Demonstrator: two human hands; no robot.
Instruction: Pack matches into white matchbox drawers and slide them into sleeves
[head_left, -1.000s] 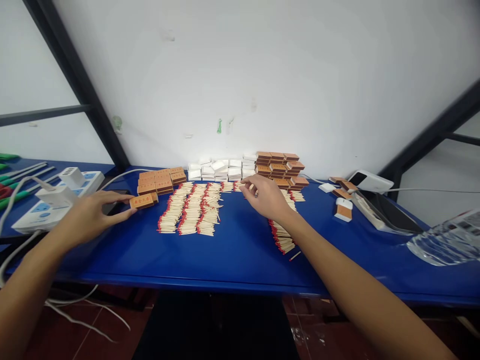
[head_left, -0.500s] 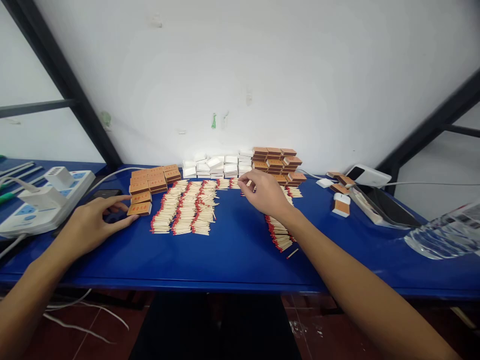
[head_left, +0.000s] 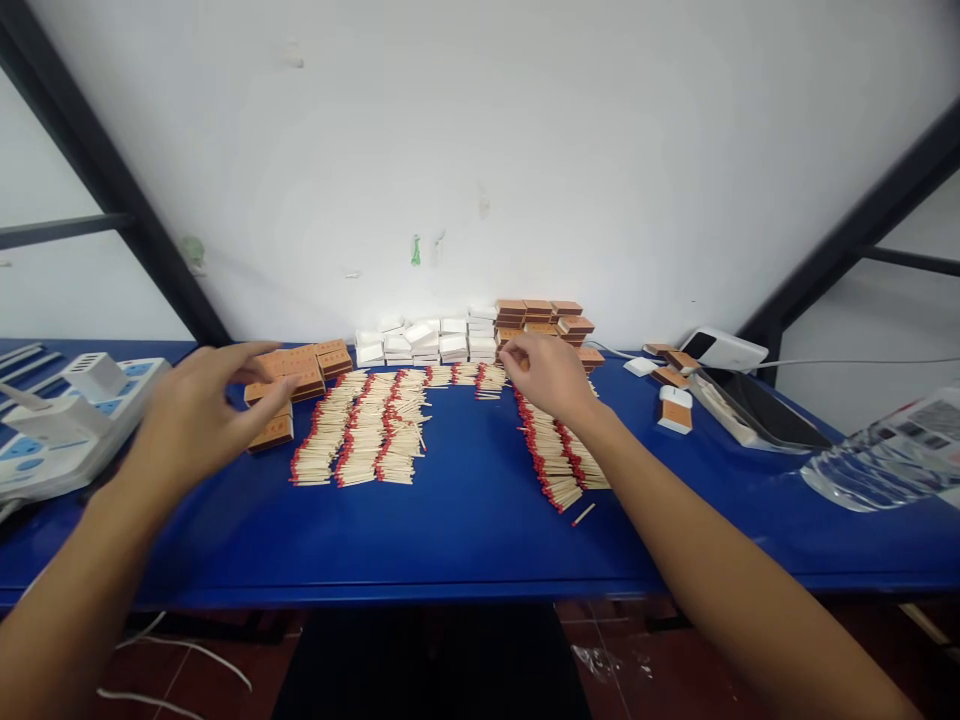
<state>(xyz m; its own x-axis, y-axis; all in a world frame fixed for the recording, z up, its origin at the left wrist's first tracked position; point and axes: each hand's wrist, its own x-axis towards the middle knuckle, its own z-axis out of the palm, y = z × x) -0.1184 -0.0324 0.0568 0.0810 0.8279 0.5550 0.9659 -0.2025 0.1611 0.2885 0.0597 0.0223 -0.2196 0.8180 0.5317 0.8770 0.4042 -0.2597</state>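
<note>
At the far left, a white power strip [head_left: 120, 430] lies on the blue tabletop [head_left: 472, 500], with chargers plugged into it. Just right of it is the left hand [head_left: 199, 415], its grip wide, thumb well apart from the fingers. The thumb and fingers overlap a group of orange matchboxes [head_left: 300, 362]; whether they touch any box cannot be told.

Next come three long rows of matches [head_left: 356, 430], red heads to the left, running from near the wall toward the front edge. White boxes [head_left: 424, 340] are stacked along the wall behind them, and shorter match rows lie in front of those boxes.

The right hand [head_left: 551, 378] is over the right-hand matches [head_left: 551, 455], its grip narrow, fingertips close together; whether they hold something cannot be told. Behind it rises a stack of orange boxes [head_left: 536, 308]. A single match [head_left: 583, 514] lies just beside the right-hand rows.

Farther right are an orange-and-white box [head_left: 675, 412], a white device [head_left: 724, 348] and clear plastic [head_left: 885, 465].
</note>
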